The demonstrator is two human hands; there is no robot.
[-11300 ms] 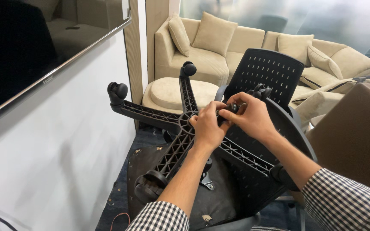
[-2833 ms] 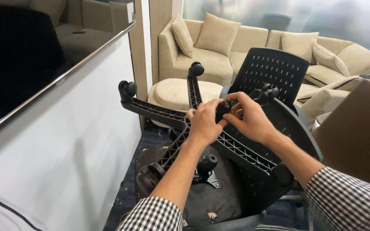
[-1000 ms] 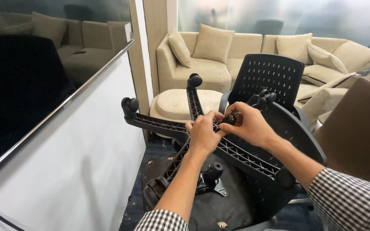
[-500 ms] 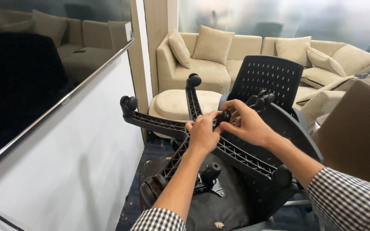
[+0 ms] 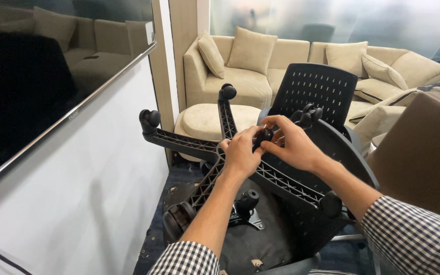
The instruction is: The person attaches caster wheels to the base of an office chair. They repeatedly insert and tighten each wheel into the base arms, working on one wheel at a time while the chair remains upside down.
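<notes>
At the hub of the upturned star base [image 5: 215, 158], both hands are working: the left hand [image 5: 241, 153] and right hand [image 5: 290, 145] are pinching a black caster [image 5: 265, 135] above it. Judging by the grip, it is being seated; next calls for a firm, straight push.

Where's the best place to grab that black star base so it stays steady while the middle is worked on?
Grip the star base on its ribbed arm just left of the hub, coming from above. That arm lies nearly level and bare, and its narrow, ribbed shape suits a wrapped grip. The left hand and right hand already crowd the hub; the arm tips carry casters that may swivel.
</notes>
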